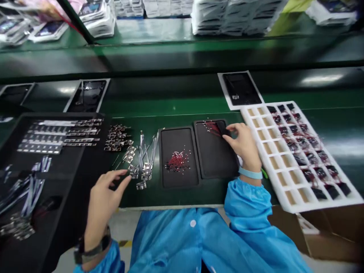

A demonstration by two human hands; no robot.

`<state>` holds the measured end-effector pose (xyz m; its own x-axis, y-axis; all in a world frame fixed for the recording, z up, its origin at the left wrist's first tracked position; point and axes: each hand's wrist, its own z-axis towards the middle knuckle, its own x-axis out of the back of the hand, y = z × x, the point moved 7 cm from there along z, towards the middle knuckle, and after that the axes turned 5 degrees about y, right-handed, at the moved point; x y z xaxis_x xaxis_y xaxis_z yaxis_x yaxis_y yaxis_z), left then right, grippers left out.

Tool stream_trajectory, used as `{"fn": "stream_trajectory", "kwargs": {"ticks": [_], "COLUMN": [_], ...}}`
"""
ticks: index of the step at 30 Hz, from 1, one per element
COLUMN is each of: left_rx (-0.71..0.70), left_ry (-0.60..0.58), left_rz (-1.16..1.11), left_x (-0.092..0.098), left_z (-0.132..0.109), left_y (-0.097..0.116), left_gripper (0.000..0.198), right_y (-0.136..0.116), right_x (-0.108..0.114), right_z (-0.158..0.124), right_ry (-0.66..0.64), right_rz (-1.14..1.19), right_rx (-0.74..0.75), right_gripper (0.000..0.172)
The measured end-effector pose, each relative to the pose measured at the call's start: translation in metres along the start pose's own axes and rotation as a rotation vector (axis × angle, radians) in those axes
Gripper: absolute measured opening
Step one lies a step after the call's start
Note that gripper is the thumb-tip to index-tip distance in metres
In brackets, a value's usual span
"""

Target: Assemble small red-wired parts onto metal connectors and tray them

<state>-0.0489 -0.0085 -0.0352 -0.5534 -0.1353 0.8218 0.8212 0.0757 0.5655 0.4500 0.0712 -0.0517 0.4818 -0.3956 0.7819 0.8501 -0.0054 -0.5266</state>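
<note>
My left hand [105, 193] hovers over the bench with thumb and forefinger apart, its tips beside a small silver connector board [133, 171]. More silver boards with grey flat ribbon cables [154, 149] lie just past it. On the right, my right hand [243, 146] pinches a small black part with red wires [222, 128] at the top of the right black tray [216, 161]. The red wires fan out to the left of that part. In the left black tray [179, 182] lies a heap of short red wires [178, 162] with pale ends.
A white compartment tray [280, 167] at right holds black parts with red wires. A large black tray [76, 167] at left holds strips and ribbon cables; small metal parts [117, 137] lie beside it. Black panels [243, 89] rest behind, below a shelf of stacked packs [210, 19].
</note>
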Motion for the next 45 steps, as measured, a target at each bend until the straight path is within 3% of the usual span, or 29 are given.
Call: {"fn": "stream_trajectory", "kwargs": {"ticks": [4,9,16,21,28,34,37,41,45], "left_rx": [-0.047,-0.037,-0.031,-0.018,0.093,0.136,0.107,-0.083,-0.262], "left_ry": [-0.035,0.016,-0.007,-0.081,-0.036,-0.036,-0.025,-0.006,-0.026], "left_rz": [-0.013,-0.034,-0.131,-0.182,-0.292,-0.647,-0.756,-0.837,-0.742], "left_x": [-0.032,-0.049,-0.043,-0.042,-0.033,-0.039,-0.047,-0.063,-0.092], "left_z": [-0.036,-0.042,-0.034,-0.029,-0.021,-0.002,0.017,0.049,0.068], "left_y": [-0.008,-0.008,-0.009,-0.012,-0.017,0.025,0.058,0.102,0.129], "left_gripper": [0.032,0.025,0.011,0.005,0.010,0.012,0.018,0.009,0.012], "right_y": [0.025,0.029,0.024,0.014,-0.038,-0.075,-0.089,-0.102,-0.105], "right_x": [-0.007,-0.018,0.001,0.015,-0.019,-0.053,-0.064,-0.071,-0.072], "right_z": [0.005,0.012,0.012,0.005,-0.003,-0.013,-0.018,-0.024,-0.027], "right_ry": [-0.064,-0.080,-0.003,0.134,-0.119,-0.403,-0.468,-0.482,-0.471], "right_rz": [0.014,0.035,-0.061,0.338,0.714,0.925,0.960,0.916,0.895], "right_rx": [-0.078,-0.110,-0.084,-0.240,-0.311,-0.286,-0.264,-0.243,-0.240], "right_gripper": [0.031,0.026,0.016,0.022,0.030,0.041,0.029,0.022,0.022]}}
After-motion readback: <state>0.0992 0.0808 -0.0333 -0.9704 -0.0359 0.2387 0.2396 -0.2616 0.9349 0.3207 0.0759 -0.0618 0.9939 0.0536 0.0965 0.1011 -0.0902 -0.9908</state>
